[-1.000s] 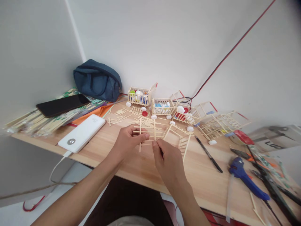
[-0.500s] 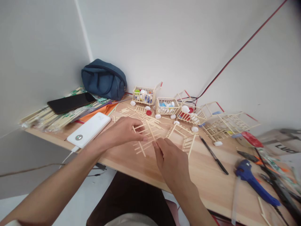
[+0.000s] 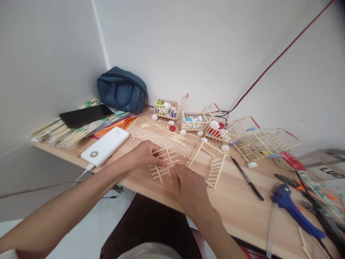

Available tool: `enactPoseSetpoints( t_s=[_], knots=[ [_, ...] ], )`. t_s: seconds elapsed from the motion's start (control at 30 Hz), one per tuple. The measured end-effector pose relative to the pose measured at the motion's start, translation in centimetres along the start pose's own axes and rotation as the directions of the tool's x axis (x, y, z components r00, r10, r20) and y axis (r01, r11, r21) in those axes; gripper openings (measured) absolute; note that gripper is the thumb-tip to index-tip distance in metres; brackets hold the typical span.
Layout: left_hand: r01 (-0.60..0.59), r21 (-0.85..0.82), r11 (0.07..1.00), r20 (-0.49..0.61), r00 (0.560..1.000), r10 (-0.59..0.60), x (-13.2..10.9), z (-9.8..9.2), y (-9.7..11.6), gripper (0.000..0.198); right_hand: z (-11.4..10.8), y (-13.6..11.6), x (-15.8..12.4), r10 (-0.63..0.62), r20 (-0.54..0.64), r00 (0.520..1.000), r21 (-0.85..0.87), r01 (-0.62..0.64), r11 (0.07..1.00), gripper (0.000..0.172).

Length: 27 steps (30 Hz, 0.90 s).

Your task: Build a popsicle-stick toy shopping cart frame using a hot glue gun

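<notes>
Near the middle of the tabletop's front edge, your left hand grips a flat stick lattice at its left side, between thumb and fingers. Your right hand pinches the near end of one crossing stick of the same lattice. Just right of the lattice stands an open-sided stick frame; beyond, toward the back edge, lie loose sticks. Wheeled stick carts line the back edge. By the front edge, toward the left corner, lies a white power bank; toward the right end lie a black pen and a blue glue gun.
</notes>
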State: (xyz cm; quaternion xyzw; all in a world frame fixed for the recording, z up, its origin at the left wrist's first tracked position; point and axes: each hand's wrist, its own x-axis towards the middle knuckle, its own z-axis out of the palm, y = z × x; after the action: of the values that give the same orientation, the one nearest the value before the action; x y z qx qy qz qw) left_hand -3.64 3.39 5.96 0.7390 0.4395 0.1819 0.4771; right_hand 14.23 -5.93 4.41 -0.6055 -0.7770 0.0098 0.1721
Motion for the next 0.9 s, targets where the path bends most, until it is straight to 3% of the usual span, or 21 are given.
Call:
enactPoseSetpoints(
  t_s=[0.3, 0.4, 0.63, 0.9],
  knots=[
    [0.053, -0.063, 0.997, 0.032, 0.998, -0.051, -0.2, 0.1, -0.5, 0.027, -0.1, -0.4, 0.1, 0.028, 0.104, 0.994, 0.149, -0.043, 0.988, 0.032],
    [0.034, -0.081, 0.996, 0.058, 0.998, -0.03, -0.5, -0.3, -0.7, 0.027, 0.3, -0.5, -0.4, 0.029, 0.074, 0.997, 0.161, -0.041, 0.986, 0.032],
    [0.027, -0.087, 0.996, 0.036, 0.999, -0.024, -1.2, -0.4, -0.6, 0.031, 0.0, -1.3, -0.1, 0.083, 0.047, 0.996, -0.148, -0.075, 0.986, 0.022],
    [-0.046, -0.082, 0.996, 0.253, 0.965, 0.066, -0.5, -1.4, -0.9, 0.03, 0.0, -1.3, 0.3, 0.033, 0.058, 0.998, -0.258, -0.017, 0.966, 0.017]
  ],
)
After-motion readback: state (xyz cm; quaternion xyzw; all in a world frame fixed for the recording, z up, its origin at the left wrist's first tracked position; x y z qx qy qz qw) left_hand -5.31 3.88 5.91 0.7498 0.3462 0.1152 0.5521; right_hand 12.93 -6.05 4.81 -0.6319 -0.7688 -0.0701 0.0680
